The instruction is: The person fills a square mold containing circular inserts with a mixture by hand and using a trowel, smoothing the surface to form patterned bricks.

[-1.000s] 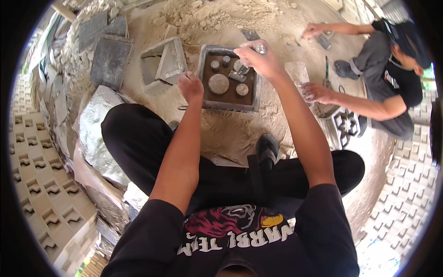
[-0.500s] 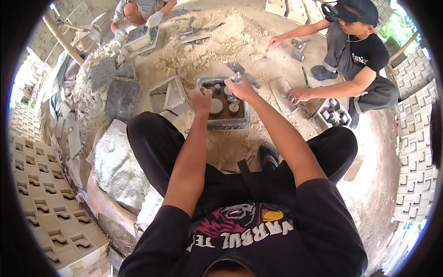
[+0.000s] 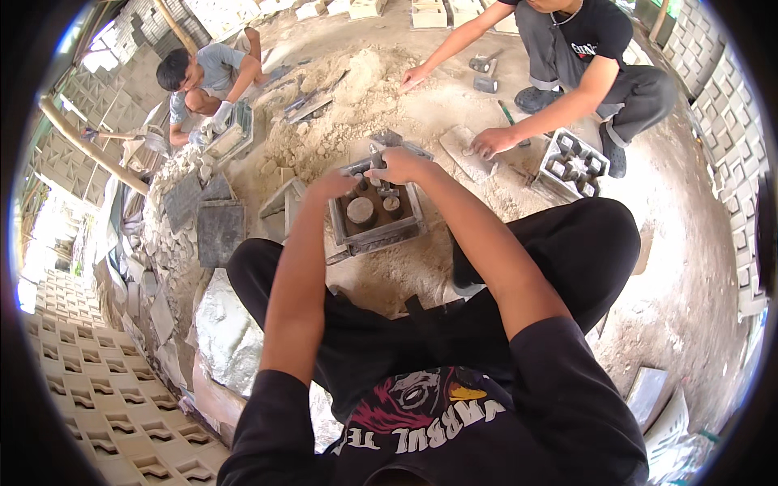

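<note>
A grey rectangular mould box (image 3: pixel 379 238) sits on the dusty ground in front of my folded legs. Inside stand a wide round core (image 3: pixel 360 212), a smaller round core (image 3: pixel 392 204) and other short grey posts. Over the far left rim my left hand (image 3: pixel 331 185) is closed, fingers curled down at the box; whatever they grip is hidden. At the far side my right hand (image 3: pixel 400 167) is closed round a small grey metal piece (image 3: pixel 376 154), whose lower part I cannot make out.
A sand heap (image 3: pixel 356 81) lies beyond the box. Dark slabs (image 3: pixel 220 233) lie left. At right, a co-worker's hand (image 3: pixel 491 143) rests by a flat board (image 3: pixel 468 154), near a block with cutouts (image 3: pixel 574 165). Another person (image 3: pixel 219 81) works on a box at far left.
The view has shifted, showing more of the far left person. The mould box appears slightly turned. My hands stay over its far part, the right one closer in to the left.
</note>
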{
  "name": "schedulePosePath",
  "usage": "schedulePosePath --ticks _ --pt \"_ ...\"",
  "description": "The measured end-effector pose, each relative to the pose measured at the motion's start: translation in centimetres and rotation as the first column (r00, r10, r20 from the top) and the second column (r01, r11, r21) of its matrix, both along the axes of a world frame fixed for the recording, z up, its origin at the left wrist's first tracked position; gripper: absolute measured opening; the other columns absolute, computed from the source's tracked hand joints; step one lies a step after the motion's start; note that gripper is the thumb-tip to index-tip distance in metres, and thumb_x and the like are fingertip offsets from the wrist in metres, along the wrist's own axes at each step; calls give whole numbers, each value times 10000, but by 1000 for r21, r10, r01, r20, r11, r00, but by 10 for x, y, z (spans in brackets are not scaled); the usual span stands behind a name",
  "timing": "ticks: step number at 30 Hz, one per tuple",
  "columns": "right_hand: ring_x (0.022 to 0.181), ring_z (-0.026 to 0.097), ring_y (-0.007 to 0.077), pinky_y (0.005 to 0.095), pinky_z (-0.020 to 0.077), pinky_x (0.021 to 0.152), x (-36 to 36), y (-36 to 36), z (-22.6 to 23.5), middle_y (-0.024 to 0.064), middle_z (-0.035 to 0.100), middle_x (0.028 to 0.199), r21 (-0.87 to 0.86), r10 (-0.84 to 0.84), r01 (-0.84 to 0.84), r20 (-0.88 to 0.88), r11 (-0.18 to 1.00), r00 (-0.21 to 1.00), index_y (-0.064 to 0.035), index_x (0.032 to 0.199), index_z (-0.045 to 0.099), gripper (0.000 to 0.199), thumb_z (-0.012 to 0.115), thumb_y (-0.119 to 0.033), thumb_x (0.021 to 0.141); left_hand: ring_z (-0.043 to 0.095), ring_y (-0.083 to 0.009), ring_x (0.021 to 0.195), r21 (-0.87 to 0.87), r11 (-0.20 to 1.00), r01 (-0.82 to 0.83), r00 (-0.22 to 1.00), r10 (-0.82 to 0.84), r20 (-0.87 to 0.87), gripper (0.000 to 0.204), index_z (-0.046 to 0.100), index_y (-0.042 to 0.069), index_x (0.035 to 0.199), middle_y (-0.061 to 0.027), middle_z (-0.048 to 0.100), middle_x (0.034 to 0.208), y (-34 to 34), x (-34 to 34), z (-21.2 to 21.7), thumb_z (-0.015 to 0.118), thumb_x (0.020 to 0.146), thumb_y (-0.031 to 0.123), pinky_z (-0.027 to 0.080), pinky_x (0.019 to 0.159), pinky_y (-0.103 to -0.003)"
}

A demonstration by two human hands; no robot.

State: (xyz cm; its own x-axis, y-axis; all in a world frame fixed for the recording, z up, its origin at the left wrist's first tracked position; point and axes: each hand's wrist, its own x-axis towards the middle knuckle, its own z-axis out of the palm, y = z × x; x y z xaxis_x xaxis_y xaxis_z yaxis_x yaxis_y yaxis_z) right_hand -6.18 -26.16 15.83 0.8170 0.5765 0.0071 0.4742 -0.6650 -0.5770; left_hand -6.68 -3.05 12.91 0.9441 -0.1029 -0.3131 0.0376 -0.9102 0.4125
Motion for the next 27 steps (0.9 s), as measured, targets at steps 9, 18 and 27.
schedulePosePath --ticks 9,18,27 --pt "916 673 223 375 508 819 25 41 -13 154 729 946 379 -62 215 -377 900 924 -42 964 722 503 657 -534 881 646 -337 1057 34 994 100 984 -104 142 481 643 37 1193 -190 672 1166 12 3 97 583 916 425 490 910 -416" --pt "525 488 117 304 408 533 46 71 -14 0 506 547 682 -296 453 -342 575 892 -52 605 549 559 567 -463 984 638 -347 1069 345 910 230 973 -204 -112 355 655 35 1131 -173 680 1119 19 39 68 579 875 268 495 887 -463" --pt "526 453 89 281 375 495 21 102 -30 -37 488 585 698 -341 365 -181 616 922 -43 710 547 455 553 -388 1006 542 -311 1240 221 900 375 927 -362 -97 487 509 89 1336 -136 548 1369 30 45 -33 574 856 146 422 1040 -476"
